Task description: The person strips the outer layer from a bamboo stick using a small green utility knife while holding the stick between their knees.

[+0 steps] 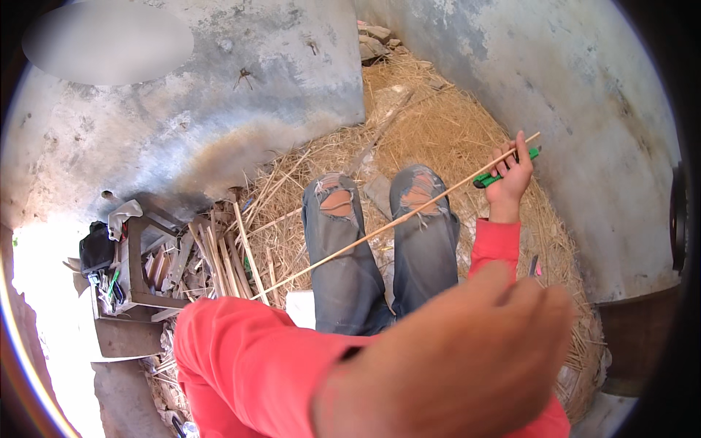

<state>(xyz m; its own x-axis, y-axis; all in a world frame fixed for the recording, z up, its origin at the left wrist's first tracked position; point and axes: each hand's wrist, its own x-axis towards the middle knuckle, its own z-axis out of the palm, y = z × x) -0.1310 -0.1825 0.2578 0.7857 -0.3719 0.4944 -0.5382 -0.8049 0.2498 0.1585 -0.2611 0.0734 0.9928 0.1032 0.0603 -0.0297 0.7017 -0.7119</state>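
Note:
My right hand (pixel 509 182) is closed round a green utility knife (pixel 485 179), held beyond my knees near the right wall. A long thin bamboo stick (pixel 380 229) also passes through its fingers. The stick slants down to the left across both my legs, and its near end goes behind my red sleeve. My left hand (pixel 467 343) is large and blurred close to the camera, its arm crossing my lap to the right. Its fingers are smeared, and I cannot tell what, if anything, is in them.
Torn jeans (pixel 343 241) cover my legs. Wood shavings (pixel 438 117) and strips litter the floor. At the left, a wooden frame (pixel 133 255) stands beside split bamboo pieces (pixel 219 255) and a black bag (pixel 96 248). Grey walls (pixel 569 146) rise ahead and on the right.

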